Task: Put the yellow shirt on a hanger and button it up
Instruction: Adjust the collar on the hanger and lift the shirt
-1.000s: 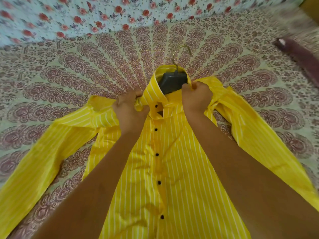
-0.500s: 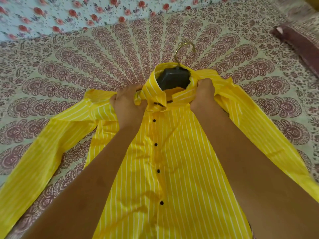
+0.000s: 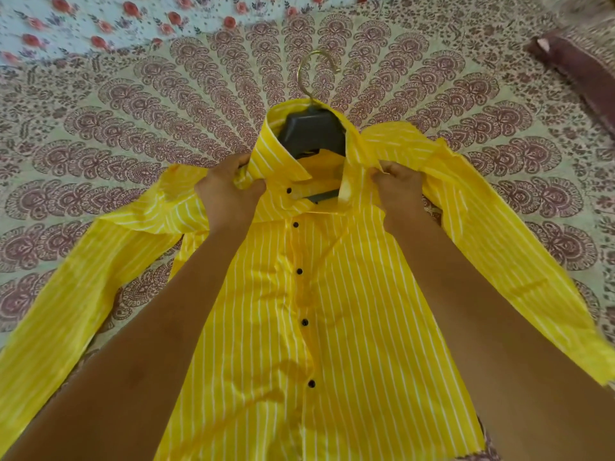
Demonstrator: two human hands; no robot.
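A yellow shirt [image 3: 332, 311] with thin white stripes and black buttons lies face up on the bed, sleeves spread to both sides. A dark hanger [image 3: 311, 131] sits inside the neck, and its gold hook [image 3: 316, 73] pokes out past the collar. My left hand [image 3: 229, 194] grips the fabric at the left collar point. On the other side my right hand [image 3: 397, 184] pinches the right collar edge. The collar stands open at the top, with part of the hanger bar showing below it. Several buttons down the front look fastened.
The shirt lies on a bedsheet [image 3: 133, 104] with a maroon peacock-feather print. A floral sheet [image 3: 83, 24] covers the far side. At the far right lies a dark maroon cushion [image 3: 579, 71].
My hands have moved apart and pulled the collar wider, so more of the hanger and its bar shows. The top button sits uncovered near the left collar point.
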